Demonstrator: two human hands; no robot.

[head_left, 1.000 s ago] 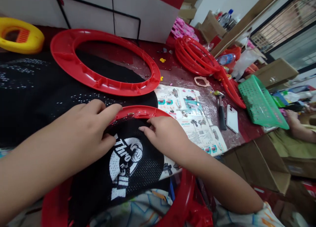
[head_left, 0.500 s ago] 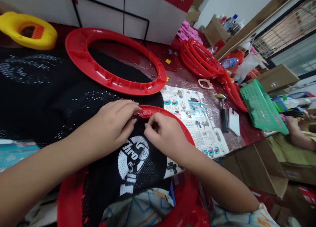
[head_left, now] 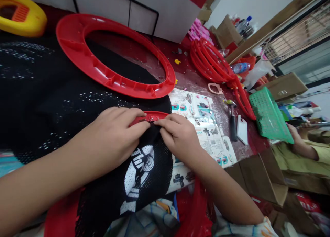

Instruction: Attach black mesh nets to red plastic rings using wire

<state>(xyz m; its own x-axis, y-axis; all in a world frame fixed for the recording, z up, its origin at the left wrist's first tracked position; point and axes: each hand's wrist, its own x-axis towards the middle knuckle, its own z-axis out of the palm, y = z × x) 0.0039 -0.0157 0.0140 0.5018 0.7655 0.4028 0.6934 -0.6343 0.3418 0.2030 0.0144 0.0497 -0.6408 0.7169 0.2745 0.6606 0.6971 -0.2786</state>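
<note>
Left hand (head_left: pixel 118 135) and right hand (head_left: pixel 182 135) had fingertips nearly closed, pinching black mesh cloth (head_left: pixel 153 171) at red ring (head_left: pixel 158 115) between them. Second ring (head_left: pixel 113 81) lay beyond both.

"Th" on black mesh (head_left: pixel 151 177), "OCK" on card (head_left: pixel 207 137)

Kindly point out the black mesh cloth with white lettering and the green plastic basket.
Black mesh cloth with white lettering (head_left: pixel 139 175), head view: its printed part.
Green plastic basket (head_left: pixel 267 114), head view: its perforated side.
</note>
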